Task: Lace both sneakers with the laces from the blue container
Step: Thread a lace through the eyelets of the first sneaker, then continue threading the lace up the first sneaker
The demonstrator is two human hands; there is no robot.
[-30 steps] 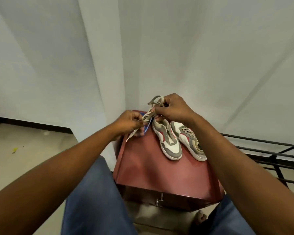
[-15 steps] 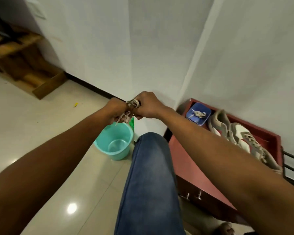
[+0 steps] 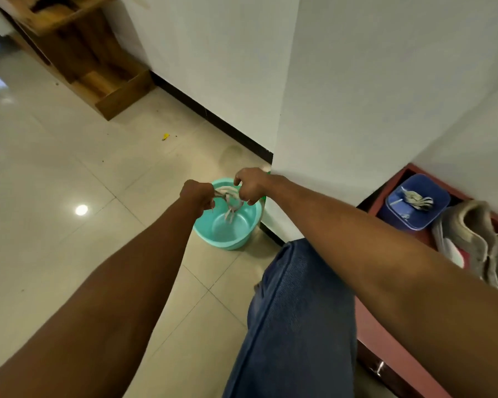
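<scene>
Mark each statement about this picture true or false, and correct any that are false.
1. The left hand and right hand both grip a lace above the teal basin. True.
2. The sneakers sit on the red table beside the blue container. True.
3. The blue container is empty. False: a second lace lies bundled inside it.
4. The teal basin stands on the red table. False: it stands on the tiled floor, near the wall corner.
5. The right hand holds a sneaker. False: it holds only the lace; both sneakers lie on the table.
</scene>
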